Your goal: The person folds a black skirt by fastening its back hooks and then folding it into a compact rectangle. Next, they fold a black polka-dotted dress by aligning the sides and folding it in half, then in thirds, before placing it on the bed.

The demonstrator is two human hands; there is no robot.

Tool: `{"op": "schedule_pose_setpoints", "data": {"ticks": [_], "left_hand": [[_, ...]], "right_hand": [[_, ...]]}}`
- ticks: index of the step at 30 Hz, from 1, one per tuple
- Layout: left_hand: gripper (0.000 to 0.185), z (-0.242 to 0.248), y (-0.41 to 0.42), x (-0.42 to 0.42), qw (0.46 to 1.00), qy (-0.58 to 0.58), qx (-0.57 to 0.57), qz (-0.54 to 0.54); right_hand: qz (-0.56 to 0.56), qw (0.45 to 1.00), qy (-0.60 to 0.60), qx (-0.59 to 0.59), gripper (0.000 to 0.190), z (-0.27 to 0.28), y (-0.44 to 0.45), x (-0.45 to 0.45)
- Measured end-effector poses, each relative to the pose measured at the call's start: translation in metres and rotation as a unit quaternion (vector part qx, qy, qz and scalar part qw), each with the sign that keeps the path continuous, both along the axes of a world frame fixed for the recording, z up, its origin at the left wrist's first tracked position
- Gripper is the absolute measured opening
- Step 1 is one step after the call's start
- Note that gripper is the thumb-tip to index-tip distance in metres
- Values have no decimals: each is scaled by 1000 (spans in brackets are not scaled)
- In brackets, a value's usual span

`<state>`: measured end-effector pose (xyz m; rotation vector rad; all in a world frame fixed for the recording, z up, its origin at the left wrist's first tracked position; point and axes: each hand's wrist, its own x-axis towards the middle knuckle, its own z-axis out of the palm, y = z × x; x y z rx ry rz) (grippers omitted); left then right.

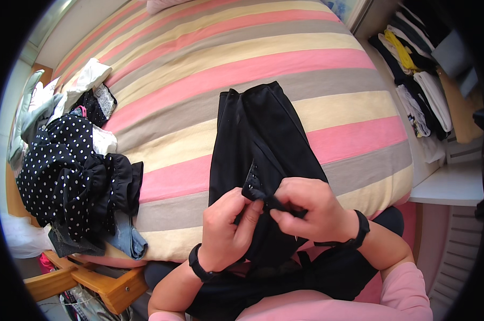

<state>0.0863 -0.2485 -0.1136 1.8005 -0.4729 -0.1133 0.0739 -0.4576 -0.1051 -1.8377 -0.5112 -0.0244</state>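
Black trousers lie on the striped bed with their leg ends pointing away from me. My left hand pinches one side of the waist opening between thumb and fingers. On the other side of that opening, my right hand grips the black waistband edge. Between the hands, the open fly shows small metal fasteners along its edge. Part of the waist is hidden under my fingers, and the near end of the trousers merges with the dark cloth over my lap.
A striped bedspread covers the bed. At left lies a heap of clothes with a black polka-dot garment and folded jeans. A wooden frame stands at lower left. Shelves at right hold folded clothes above a white ledge.
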Motion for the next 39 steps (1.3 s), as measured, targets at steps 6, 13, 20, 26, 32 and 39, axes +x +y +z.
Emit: {"op": "schedule_pose_setpoints", "data": {"ticks": [6,13,20,26,32,39], "left_hand": [[7,-2,-1,2,999,17,-40,8],[12,3,4,7,998,-32,-50,-16],[13,14,6,10,993,-112,10,-41],[11,13,4,9,991,-121,20,-58],[7,7,5,10,989,-124,12,-77],[5,6,5,9,989,-130,33,-68]], "right_hand": [[-3,970,211,124,14,-7,-6,-3],[27,963,226,145,12,-5,-4,-1],[-23,979,162,124,8,11,3,-3],[-55,996,56,30,10,8,3,1],[-60,985,-152,-58,20,2,10,2],[-8,981,-188,-44,23,0,10,9]]}}
